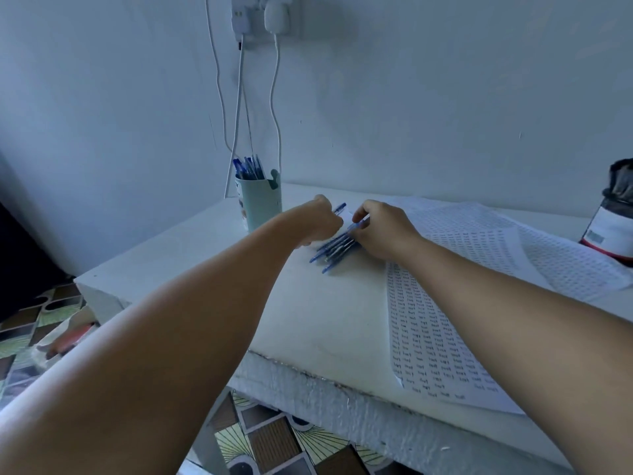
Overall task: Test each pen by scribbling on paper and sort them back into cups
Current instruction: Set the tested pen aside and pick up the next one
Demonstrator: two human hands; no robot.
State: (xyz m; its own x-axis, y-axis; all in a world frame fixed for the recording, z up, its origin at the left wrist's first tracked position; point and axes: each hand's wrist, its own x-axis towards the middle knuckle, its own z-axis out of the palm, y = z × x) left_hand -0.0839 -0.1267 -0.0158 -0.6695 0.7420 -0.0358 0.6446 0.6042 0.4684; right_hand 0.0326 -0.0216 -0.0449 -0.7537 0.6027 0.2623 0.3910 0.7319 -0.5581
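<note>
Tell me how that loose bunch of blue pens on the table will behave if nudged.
The blue pens look slim and round, so they would probably roll or fan apart. They seem light and stiff. The right hand resting against them should check the spread.

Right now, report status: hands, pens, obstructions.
Left hand grips one blue pen. Right hand holds another, over loose pens. Teal cup behind left hand. Nothing blocking.

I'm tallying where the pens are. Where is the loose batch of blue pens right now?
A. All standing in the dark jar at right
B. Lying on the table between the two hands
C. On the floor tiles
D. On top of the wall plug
B: the pens lie fanned on the table between the left hand and right hand; others stand in the cup.
</note>
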